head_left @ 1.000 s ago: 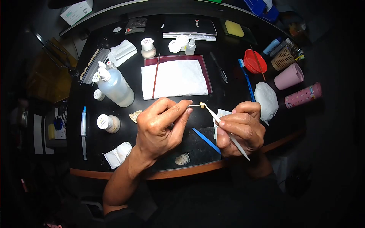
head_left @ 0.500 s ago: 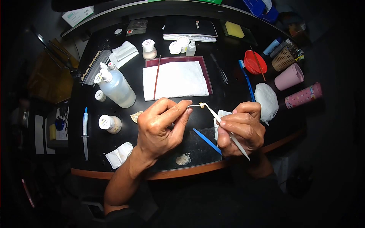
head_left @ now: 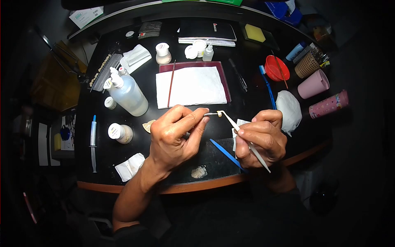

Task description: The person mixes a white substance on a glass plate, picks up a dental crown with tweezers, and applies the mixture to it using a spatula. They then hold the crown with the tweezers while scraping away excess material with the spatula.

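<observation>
My left hand [head_left: 175, 138] pinches a thin metal holder [head_left: 210, 114] between thumb and fingertips. At the holder's end is a tiny cream-coloured piece [head_left: 219, 115], like a tooth crown. My right hand [head_left: 263, 140] grips a white pen-like tool [head_left: 256, 153], whose bent tip meets or nearly meets the small piece; contact is too small to tell. Behind both hands lies a white folded cloth [head_left: 193, 86] on a dark red tray [head_left: 222, 78], with a thin red brush [head_left: 171, 84] across it. A blue tool [head_left: 224, 153] rests on the table between my hands.
At the left stand a pump bottle [head_left: 129, 96], a small jar [head_left: 120, 133] and a syringe [head_left: 94, 144]. On the right are a red bowl [head_left: 275, 68], a blue toothbrush [head_left: 268, 87], a white lump [head_left: 287, 111] and a pink cup [head_left: 313, 84]. A crumpled tissue [head_left: 130, 167] lies near the front edge.
The small piece sits at a slightly different angle, and the white tool's tip has shifted slightly over its top. Both hands keep their grips. The whole view has shifted a little.
</observation>
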The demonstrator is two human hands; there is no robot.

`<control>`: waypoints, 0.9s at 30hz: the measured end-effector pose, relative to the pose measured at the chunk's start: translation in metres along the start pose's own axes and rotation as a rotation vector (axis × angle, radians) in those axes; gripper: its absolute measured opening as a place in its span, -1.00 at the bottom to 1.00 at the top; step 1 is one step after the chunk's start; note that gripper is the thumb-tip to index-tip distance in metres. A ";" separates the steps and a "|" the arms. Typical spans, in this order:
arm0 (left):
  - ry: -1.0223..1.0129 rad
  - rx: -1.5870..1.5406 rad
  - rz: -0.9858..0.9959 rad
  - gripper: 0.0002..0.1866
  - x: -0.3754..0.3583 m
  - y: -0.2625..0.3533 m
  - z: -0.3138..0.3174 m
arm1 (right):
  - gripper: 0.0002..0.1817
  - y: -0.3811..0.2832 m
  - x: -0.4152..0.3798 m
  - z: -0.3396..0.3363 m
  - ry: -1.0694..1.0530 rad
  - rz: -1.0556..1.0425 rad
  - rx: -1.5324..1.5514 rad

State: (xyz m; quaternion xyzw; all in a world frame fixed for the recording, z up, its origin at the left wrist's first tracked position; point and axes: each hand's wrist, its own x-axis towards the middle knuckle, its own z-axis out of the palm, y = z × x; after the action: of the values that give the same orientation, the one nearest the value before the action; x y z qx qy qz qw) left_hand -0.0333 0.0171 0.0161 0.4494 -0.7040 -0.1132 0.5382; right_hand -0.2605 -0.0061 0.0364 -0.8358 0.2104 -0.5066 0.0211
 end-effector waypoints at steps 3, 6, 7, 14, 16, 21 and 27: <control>-0.003 0.000 -0.004 -0.79 0.000 0.000 0.000 | -0.70 0.000 0.000 0.000 -0.005 -0.007 0.001; -0.005 0.004 0.000 -0.79 0.000 0.000 0.000 | -0.71 0.000 0.000 0.000 -0.014 -0.005 0.005; -0.005 0.003 0.001 -0.80 0.000 0.000 0.000 | -0.71 -0.001 0.000 -0.001 -0.018 -0.004 0.006; -0.005 -0.010 -0.007 -0.81 0.001 0.001 0.000 | -0.73 -0.002 0.000 -0.002 -0.018 0.013 0.013; -0.004 -0.007 -0.003 -0.81 0.001 0.000 0.000 | -0.73 -0.002 0.000 -0.001 -0.010 0.013 0.011; -0.006 0.001 0.004 -0.81 0.001 0.001 -0.001 | -0.74 0.001 0.000 0.001 0.024 0.009 0.019; -0.010 0.007 0.003 -0.81 0.002 0.001 -0.002 | -0.74 0.000 -0.001 0.001 0.020 0.004 0.041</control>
State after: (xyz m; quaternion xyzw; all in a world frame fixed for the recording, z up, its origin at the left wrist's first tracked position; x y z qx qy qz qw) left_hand -0.0320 0.0173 0.0189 0.4497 -0.7077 -0.1122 0.5332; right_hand -0.2597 -0.0057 0.0352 -0.8297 0.2020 -0.5192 0.0370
